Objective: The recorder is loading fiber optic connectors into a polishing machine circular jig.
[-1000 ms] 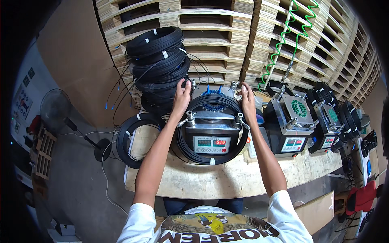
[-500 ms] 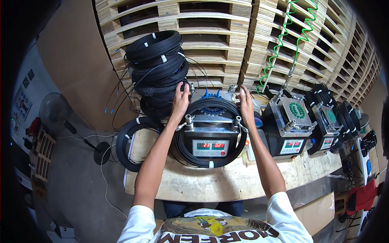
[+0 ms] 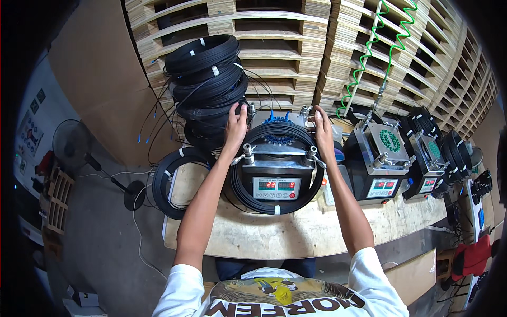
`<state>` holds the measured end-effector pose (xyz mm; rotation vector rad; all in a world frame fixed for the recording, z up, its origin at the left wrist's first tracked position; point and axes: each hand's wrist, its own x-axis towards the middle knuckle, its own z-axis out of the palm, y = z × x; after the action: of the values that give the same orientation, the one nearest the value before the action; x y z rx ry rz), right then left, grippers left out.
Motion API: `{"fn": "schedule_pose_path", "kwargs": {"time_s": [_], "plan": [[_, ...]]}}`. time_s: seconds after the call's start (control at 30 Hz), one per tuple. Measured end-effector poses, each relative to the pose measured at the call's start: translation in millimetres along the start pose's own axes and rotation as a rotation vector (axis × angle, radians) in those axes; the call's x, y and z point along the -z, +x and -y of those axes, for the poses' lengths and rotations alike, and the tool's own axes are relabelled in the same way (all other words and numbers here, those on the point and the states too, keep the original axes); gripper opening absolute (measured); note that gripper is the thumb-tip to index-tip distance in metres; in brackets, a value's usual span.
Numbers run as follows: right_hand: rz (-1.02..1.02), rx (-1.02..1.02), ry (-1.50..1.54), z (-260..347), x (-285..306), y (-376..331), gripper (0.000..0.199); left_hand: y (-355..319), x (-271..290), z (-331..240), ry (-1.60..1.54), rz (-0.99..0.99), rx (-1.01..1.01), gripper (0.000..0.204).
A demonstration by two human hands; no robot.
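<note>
In front of me stands a black and metal benchtop machine with a lit control panel. A coil of black cable hangs around it, and blue connectors form a ring on its top plate. My left hand is at the plate's back left, near a metal clamp post, its thumb and fingers apart. My right hand is opposite, beside the back right clamp post, fingers stretched out. Neither hand shows anything held; whether they touch the machine I cannot tell.
A tall stack of black cable coils rises at the back left, with another coil on the wooden table. Two similar machines stand on the right. Pallets line the back; a fan stands left.
The digits on the near machine's panel have changed. My view has shifted slightly; both hands keep almost the same place beside the machine.
</note>
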<state>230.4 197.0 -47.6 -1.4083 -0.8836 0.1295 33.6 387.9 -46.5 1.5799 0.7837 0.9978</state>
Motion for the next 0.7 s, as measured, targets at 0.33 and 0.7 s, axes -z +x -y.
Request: {"fn": "schedule_pose_path", "kwargs": {"time_s": [0.33, 0.7], "plan": [[0.035, -0.164, -0.012, 21.4, -4.7, -8.4, 0.051, -0.5, 3.9, 5.0, -0.006, 0.032, -0.035, 0.067], [0.008, -0.017, 0.048, 7.6, -2.6, -4.7, 0.048, -4.1, 1.2, -4.8, 0.015, -0.006, -0.039, 0.072]]}}
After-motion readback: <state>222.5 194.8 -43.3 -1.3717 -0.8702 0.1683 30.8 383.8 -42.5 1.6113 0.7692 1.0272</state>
